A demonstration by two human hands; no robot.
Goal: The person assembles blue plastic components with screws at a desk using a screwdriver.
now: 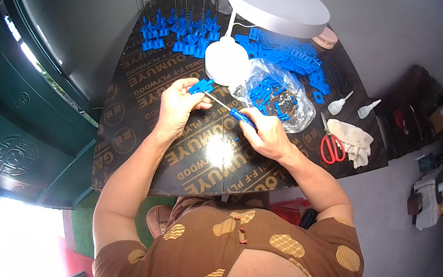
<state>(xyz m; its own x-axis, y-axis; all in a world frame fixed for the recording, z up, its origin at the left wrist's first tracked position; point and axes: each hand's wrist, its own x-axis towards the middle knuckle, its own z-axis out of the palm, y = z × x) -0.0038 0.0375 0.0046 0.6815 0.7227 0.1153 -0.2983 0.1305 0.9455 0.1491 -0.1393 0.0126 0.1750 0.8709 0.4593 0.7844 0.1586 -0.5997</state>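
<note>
Green door stands left of this dark plywood tabletop, scissors near its right corner; left hand pinches a blue plastic part, right hand grips a screwdriver.

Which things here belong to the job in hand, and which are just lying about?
Likely part of the job:
blue part, in the left hand
screwdriver, in the right hand
plastic bag of small blue pieces

Apparently lying about:
scissors
cloth
two white bottles

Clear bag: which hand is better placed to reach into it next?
Probably the right hand: it is nearer the bag, though gripping a screwdriver. The left hand is farther, holding a blue piece.
</note>
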